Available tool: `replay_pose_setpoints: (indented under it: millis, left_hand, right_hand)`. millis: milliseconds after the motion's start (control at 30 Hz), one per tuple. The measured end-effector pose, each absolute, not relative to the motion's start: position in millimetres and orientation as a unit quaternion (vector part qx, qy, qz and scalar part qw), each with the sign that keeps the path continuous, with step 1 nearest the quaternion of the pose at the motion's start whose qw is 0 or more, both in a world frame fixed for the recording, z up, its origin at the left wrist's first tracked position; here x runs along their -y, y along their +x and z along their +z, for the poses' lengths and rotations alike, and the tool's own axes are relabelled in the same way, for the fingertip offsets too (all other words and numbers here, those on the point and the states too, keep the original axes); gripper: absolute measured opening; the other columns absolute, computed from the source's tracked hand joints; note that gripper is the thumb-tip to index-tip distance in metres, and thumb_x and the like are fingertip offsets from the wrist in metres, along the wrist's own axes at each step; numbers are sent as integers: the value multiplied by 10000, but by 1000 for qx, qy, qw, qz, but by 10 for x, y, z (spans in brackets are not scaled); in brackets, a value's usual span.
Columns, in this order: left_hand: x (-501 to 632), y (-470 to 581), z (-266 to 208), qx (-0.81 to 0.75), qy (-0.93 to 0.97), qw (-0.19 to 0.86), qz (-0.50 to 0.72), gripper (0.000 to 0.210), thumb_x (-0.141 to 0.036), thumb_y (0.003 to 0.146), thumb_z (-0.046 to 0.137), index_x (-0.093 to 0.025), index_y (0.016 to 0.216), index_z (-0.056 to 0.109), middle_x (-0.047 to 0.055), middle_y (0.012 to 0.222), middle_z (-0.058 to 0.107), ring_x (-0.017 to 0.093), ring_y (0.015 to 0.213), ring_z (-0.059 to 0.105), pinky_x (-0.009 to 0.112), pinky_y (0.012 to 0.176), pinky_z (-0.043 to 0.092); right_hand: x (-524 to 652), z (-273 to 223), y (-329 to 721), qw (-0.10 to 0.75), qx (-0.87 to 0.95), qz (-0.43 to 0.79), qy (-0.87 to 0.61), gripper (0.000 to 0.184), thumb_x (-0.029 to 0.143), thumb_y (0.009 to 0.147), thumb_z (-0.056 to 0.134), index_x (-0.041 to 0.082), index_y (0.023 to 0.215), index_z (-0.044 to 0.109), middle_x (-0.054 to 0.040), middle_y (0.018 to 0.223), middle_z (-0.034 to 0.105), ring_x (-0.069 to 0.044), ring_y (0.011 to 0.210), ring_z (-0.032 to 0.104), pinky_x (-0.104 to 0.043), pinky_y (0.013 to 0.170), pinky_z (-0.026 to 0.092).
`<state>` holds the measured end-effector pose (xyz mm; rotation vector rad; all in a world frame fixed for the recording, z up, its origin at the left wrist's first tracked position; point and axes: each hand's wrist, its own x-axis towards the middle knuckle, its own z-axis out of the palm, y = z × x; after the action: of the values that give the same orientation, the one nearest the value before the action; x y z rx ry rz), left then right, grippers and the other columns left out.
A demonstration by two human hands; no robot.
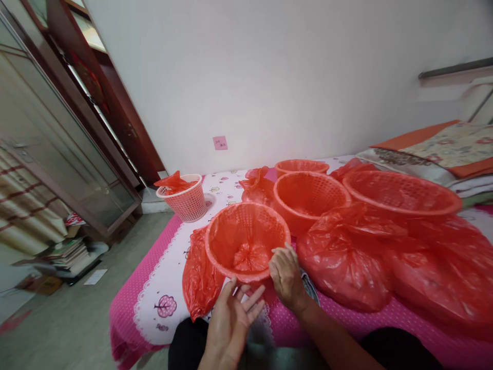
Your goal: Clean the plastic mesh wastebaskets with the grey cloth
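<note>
Directly in front of me a plastic basket [246,208] stands with a red plastic bag [252,257] lining it and drawn over its rim. At the basket's right front edge, my right hand [285,275] is closed, fingers curled on the bag where it covers the rim. My left hand [233,316] is open, palm up, its spread fingertips just under the front rim. Whether they touch the bag cannot be made out. Loose red plastic [202,280] bulges out beside the basket's left side and lies on the bed cover.
Right of the basket are a second red-lined basket [311,195], a wider one [400,192] and another behind [302,165], with puffed bags [346,262] around them. A pale pink basket [187,203] stands back left. Folded bedding [435,149] lies far right on the pink-edged bed [154,303].
</note>
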<state>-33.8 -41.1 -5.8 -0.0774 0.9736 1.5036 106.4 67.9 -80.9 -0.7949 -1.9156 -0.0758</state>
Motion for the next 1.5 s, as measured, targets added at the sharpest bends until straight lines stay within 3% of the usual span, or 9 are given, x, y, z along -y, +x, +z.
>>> replay_pose_setpoints:
  millis: [100,333,433,667,833,1033,1233,1367,1500]
  left_hand:
    - [406,-312,-66,-372,-46,641,670,68,-209,885,628,-159,843,609,110,925,692,421,1080,715,489,836,611]
    - [348,-260,-126,-347,-91,598,717,154,-123,891,548,-145,768,637,159,957,717,272,964,742,434,907,611]
    - [330,-233,-110,-359,-94,575,729,177,-97,876,541,-153,754,657,124,863,716,219,871,731,384,868,618]
    - [324,-174,-22,-390,-77,580,711,185,-150,869,544,-162,732,669,98,825,725,200,792,714,329,760,597]
    - [306,-184,-85,-401,-81,588,698,205,-155,868,539,-158,706,665,102,808,726,192,757,711,328,752,590]
    - [385,-215,-282,-400,-2,562,724,73,-179,811,663,-154,794,730,123,976,768,263,974,731,379,892,571]
    - [400,-551,-363,-499,57,450,738,139,-222,811,683,-150,915,741,72,941,738,170,815,701,260,662,501]
    - [187,-994,-234,-483,74,345,801,160,-133,831,600,-168,921,728,55,1025,721,126,813,684,241,683,503]
    - [-58,-1296,-69,-452,78,385,801,204,-112,852,545,-135,938,728,99,1050,733,149,881,695,236,732,540]
  right_hand:
    - [-688,-805,1049,512,792,-30,-330,205,125,987,366,223,874,505,-51,889,600,-240,1013,550,-536,1081,373]
    - [-669,-785,1048,514,788,-14,-338,193,151,984,391,230,861,517,-45,897,611,-237,994,563,-531,1093,369]
    - [-644,-735,1061,499,804,-4,-322,133,318,986,466,234,893,511,-59,932,606,-261,1006,561,-569,1102,362]
    - [-619,-671,1072,462,827,-9,-321,444,567,794,742,216,966,531,-92,1002,610,-310,1051,567,-626,1121,357]
    - [-612,-777,1053,471,814,-29,-339,370,502,835,722,212,925,511,-87,974,608,-300,1045,560,-632,1108,363]
    - [-609,-856,1022,487,803,-37,-341,194,381,897,605,223,958,510,-83,978,597,-298,1030,548,-618,1084,370]
    - [-623,-859,1027,490,802,-36,-341,159,333,866,615,227,931,517,-72,934,589,-292,980,530,-600,1085,364]
    - [-620,-849,1043,488,808,-30,-329,131,331,888,578,228,949,523,-68,944,586,-287,985,525,-603,1089,356]
    - [-609,-818,1047,487,809,-32,-328,94,304,889,555,233,916,500,-59,930,564,-280,977,517,-598,1095,354]
